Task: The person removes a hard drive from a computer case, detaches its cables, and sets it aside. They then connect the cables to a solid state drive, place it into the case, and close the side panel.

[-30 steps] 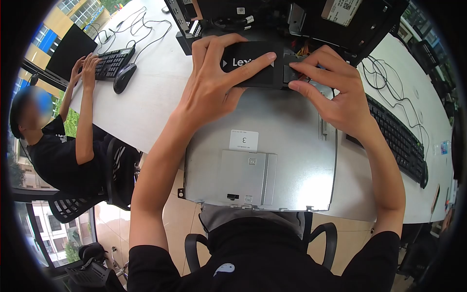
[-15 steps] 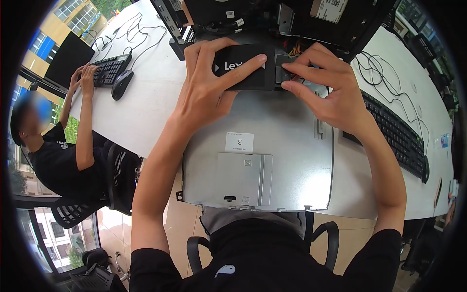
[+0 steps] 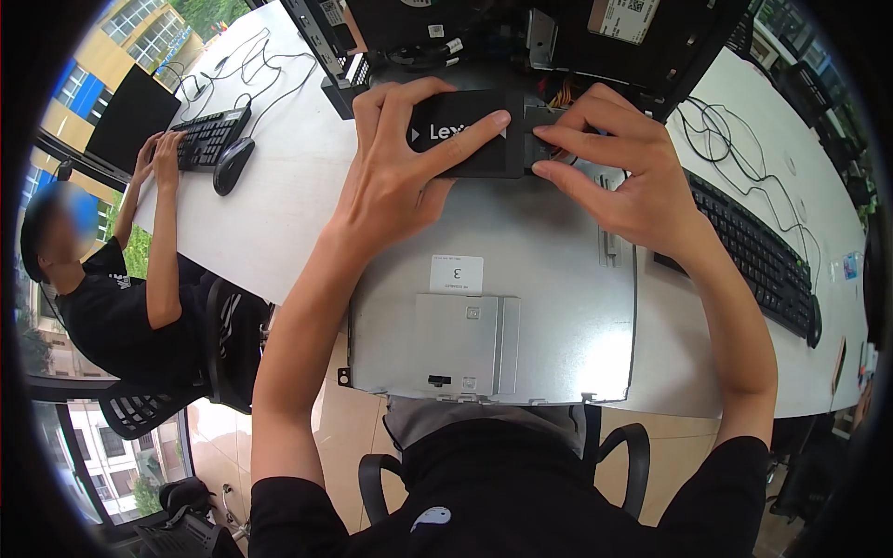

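Note:
A flat black solid-state drive (image 3: pixel 465 160) with "Lex" lettering, the rest hidden by a finger, is held over the metal case panel (image 3: pixel 391 325). My left hand (image 3: pixel 395 163) grips it, index finger across its face and the other fingers round its left side. At the drive's right end, my right hand (image 3: pixel 628 163) pinches a black cable connector (image 3: pixel 539 144) between thumb and fingers. Connector and drive touch; how deeply they are joined cannot be made out. Coloured wires (image 3: pixel 562 95) show behind the right fingers, inside the open computer case (image 3: pixel 502 46).
Keyboards lie to the right (image 3: pixel 753 251) and left (image 3: pixel 209 135), with a mouse (image 3: pixel 233 166) at the left one. Loose cables (image 3: pixel 730 139) cross the white table (image 3: pixel 270 186). Another person (image 3: pixel 121 288) sits at the left, hands by the keyboard. A chair armrest (image 3: pixel 633 456) is below.
The drive and both hands have shifted slightly down in view. My right fingertips have moved a little left, closer to the drive's end, still pinching the connector.

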Motion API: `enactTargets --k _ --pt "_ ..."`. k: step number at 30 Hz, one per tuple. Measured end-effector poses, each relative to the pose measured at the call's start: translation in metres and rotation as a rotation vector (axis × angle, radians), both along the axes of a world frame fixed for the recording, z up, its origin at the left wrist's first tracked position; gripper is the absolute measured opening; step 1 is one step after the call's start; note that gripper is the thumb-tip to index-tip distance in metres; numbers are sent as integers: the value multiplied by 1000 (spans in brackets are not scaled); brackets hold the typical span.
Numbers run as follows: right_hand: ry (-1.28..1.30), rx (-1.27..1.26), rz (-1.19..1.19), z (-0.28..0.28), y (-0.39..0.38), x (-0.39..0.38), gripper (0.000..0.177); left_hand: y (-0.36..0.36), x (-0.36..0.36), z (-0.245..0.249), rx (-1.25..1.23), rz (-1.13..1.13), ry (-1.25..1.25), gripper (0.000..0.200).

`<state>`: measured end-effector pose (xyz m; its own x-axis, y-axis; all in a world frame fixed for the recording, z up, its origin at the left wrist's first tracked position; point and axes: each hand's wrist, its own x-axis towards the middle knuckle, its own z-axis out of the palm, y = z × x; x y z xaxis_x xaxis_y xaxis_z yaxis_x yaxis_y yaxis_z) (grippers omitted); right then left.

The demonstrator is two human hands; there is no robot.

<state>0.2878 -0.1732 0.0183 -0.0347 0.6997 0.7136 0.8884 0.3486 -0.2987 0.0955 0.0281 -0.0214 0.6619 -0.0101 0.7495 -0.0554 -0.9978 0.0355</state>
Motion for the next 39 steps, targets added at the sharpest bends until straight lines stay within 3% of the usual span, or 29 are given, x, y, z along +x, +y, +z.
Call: enactTargets --k 16,19,22,24,28,34,39 --pt "-38 13 -7 -5 5 2 26 -5 1 1 16 -5 -54 83" --pt "37 -85 4 4 0 1 26 -5 1 3 13 5 -27 84" --pt "351 -190 -15 17 -3 0 26 -3 -1 3 10 13 -27 85" --pt "339 -209 -40 18 -4 6 28 -2 -2 6 5 28 -28 86" --pt "147 -207 -85 14 -6 9 29 3 -3 6 -55 10 -33 82" --pt "-161 139 -212 34 -6 -8 25 8 -1 2 -87 -5 -69 77" --pt "-261 -50 -123 38 -21 -12 15 14 -3 2 -67 -25 -28 75"
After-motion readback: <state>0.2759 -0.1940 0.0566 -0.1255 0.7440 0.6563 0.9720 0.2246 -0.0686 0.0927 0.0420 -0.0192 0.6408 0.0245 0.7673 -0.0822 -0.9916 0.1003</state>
